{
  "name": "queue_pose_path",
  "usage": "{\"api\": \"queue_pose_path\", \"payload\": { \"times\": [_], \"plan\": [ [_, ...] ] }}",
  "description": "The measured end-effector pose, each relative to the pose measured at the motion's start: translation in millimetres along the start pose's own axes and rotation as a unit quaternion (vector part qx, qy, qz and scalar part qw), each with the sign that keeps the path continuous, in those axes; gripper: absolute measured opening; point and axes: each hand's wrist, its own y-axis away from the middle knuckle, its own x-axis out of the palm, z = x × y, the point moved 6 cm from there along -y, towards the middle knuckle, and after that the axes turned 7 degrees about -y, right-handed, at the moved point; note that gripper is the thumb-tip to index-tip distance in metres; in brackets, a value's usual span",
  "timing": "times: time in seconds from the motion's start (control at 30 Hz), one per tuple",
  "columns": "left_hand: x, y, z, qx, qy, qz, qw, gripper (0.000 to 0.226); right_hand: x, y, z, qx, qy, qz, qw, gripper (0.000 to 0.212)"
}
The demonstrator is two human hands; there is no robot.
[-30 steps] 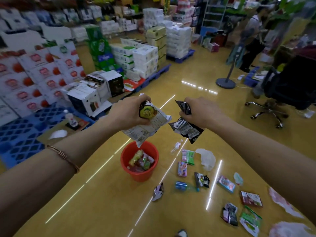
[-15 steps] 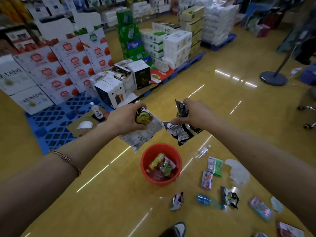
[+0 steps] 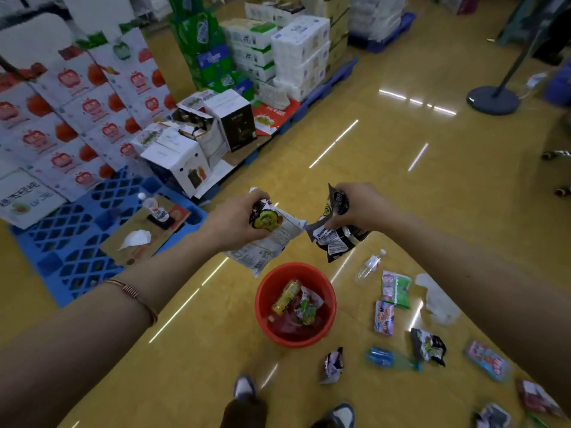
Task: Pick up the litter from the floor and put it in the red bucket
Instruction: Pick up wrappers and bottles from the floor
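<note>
Red bucket (image 3: 296,341) sitting on the yellow floor (image 3: 401,180) with wrappers inside, left hand (image 3: 230,222) gripping a white snack wrapper (image 3: 262,251) above the bucket's 12 o'clock, right hand (image 3: 361,208) clutching a black wrapper (image 3: 336,242) at 1 o'clock, green packet (image 3: 397,288) lying at 3 o'clock, blue bottle (image 3: 383,357) at 4 o'clock.

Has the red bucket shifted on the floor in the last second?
No. The red bucket keeps its place beside the green packet and silver wrapper; only the camera view shifted.

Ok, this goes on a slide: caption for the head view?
Left hand grips a white wrapper, right hand a black wrapper, above the red bucket.
</note>
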Motion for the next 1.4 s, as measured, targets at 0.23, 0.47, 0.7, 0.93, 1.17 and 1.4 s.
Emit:
{"api": "queue_pose_path", "payload": {
  "times": [0.23,0.47,0.7,0.93,1.17,1.4],
  "plan": [
    [62.3,-88.0,20.0,0.090,-0.005,0.113,0.989,0.058,38.3,-31.2,-48.0,0.125,-0.042,-0.033,0.991,0.073],
    [131.4,-155.2,54.4,0.137,-0.011,0.195,0.971,0.057,98.1,-56.1,-105.9,0.243,-0.132,-0.068,0.959,0.077],
    [243.2,-190.9,75.0,0.169,-0.035,0.242,0.955,0.060,200.9,-87.2,-181.8,0.295,-0.158,-0.037,0.941,0.069],
    [383.5,-206.0,112.4,0.145,-0.014,0.266,0.953,0.062,319.3,-119.1,-264.4,0.316,-0.201,-0.029,0.927,0.052],
    [496.2,-205.6,142.5,0.137,0.003,0.280,0.950,0.067,432.2,-135.3,-314.2,0.311,-0.247,-0.012,0.918,0.065],
    [574.8,-203.7,161.2,0.159,0.000,0.325,0.932,0.076,512.7,-154.4,-346.6,0.286,-0.172,0.064,0.940,0.053]
  ]
}}
